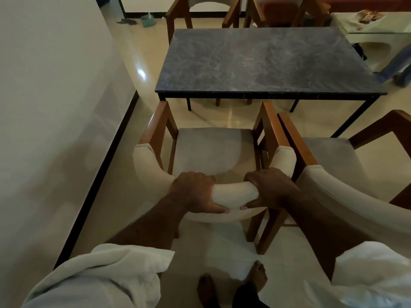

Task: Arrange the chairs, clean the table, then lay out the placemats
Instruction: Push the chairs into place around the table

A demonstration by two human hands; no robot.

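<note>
A wooden armchair with a grey seat and a curved, cream padded backrest stands in front of me, facing the dark stone-topped table. My left hand grips the top of that backrest left of its middle. My right hand grips it just right of the middle, thumb underneath. A gap of floor lies between the chair's front and the table's near edge. A second matching armchair stands touching it on the right, turned slightly outward.
A wall with a black skirting runs along the left. Two more armchairs stand at the table's far side. A pale side table with items on it is at the far right, a person's leg beside it. A small bucket sits on the far floor.
</note>
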